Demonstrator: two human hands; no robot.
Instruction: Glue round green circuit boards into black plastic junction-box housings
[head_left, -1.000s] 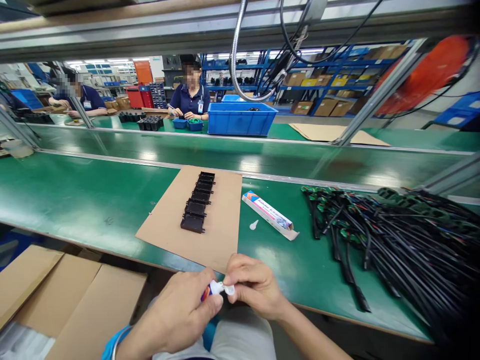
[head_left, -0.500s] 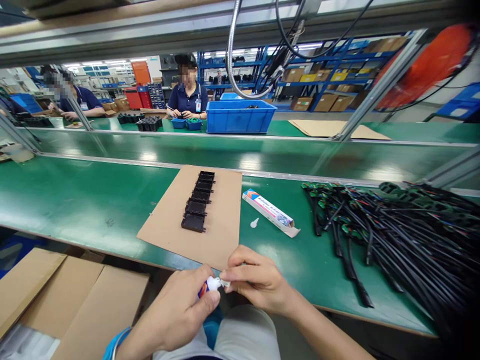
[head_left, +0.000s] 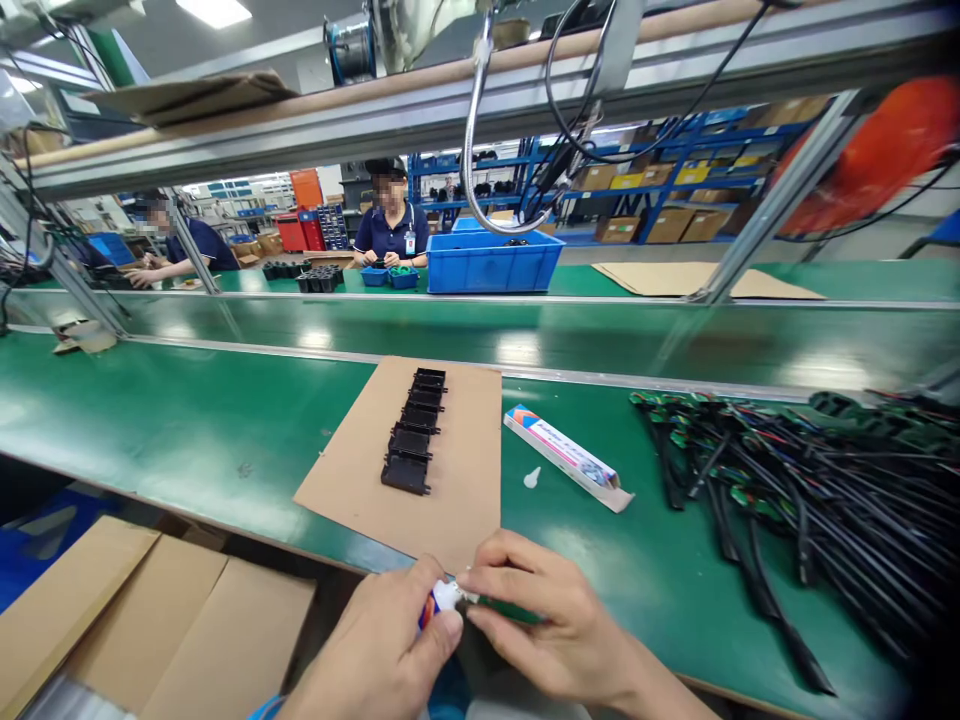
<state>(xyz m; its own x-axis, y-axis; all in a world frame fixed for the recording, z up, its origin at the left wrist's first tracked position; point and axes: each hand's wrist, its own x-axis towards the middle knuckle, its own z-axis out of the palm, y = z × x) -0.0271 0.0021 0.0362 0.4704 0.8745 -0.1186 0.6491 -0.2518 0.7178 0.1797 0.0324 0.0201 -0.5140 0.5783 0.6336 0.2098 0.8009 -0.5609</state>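
My left hand (head_left: 379, 640) is wrapped round a tube (head_left: 426, 610) with a blue and orange body and a white neck. Most of the tube is hidden by the fingers. At the neck, the fingertips of my right hand (head_left: 559, 620) pinch a small white cap (head_left: 471, 597), mostly covered by the thumb and finger. Both hands are at the table's front edge. Beyond them, several black plastic housings (head_left: 409, 440) lie in a row on a cardboard sheet (head_left: 465, 480). To its right are a small white nozzle (head_left: 532, 478) and a long printed box (head_left: 566, 450), its near end flap open.
Black cables with green circuit boards (head_left: 757, 510) are heaped on the right of the green table (head_left: 187, 420). An open carton (head_left: 187, 630) stands below at the left. Across the bench, a co-worker (head_left: 391, 225) sits beside a blue bin (head_left: 495, 262). A metal hose (head_left: 472, 150) hangs overhead.
The camera view has tilted up, so the table and its things appear lower and slightly further right. Both hands stay together at the tube's neck, with the right fingers shifted slightly.
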